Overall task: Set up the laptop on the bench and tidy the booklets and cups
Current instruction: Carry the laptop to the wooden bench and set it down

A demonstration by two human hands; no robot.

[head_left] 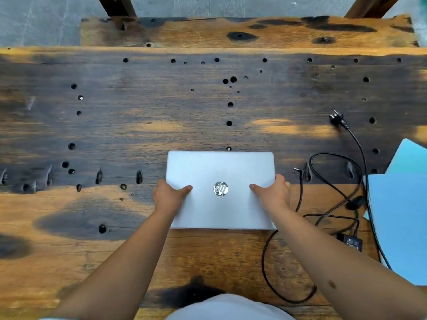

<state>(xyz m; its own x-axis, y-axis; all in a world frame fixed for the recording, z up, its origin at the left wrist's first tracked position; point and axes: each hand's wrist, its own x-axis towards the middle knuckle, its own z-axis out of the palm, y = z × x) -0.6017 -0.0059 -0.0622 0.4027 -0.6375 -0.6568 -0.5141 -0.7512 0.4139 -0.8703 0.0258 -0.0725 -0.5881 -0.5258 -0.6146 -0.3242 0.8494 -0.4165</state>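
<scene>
A closed silver laptop [219, 167] with a round logo on its lid lies flat on the wooden bench [138, 112], near the front middle. My left hand [169, 196] grips its left edge, thumb on the lid. My right hand [272, 192] grips the right edge the same way. Light blue booklets [399, 215] lie stacked at the right edge of the bench, partly cut off by the frame. No cups are in view.
A black charger cable [332, 188] loops right of the laptop, its barrel tip [298, 170] near the laptop's right side, its wall plug [337, 118] farther back, its power brick [350, 242] beside the booklets. A second plank [231, 31] and two dark wooden legs stand behind the bench.
</scene>
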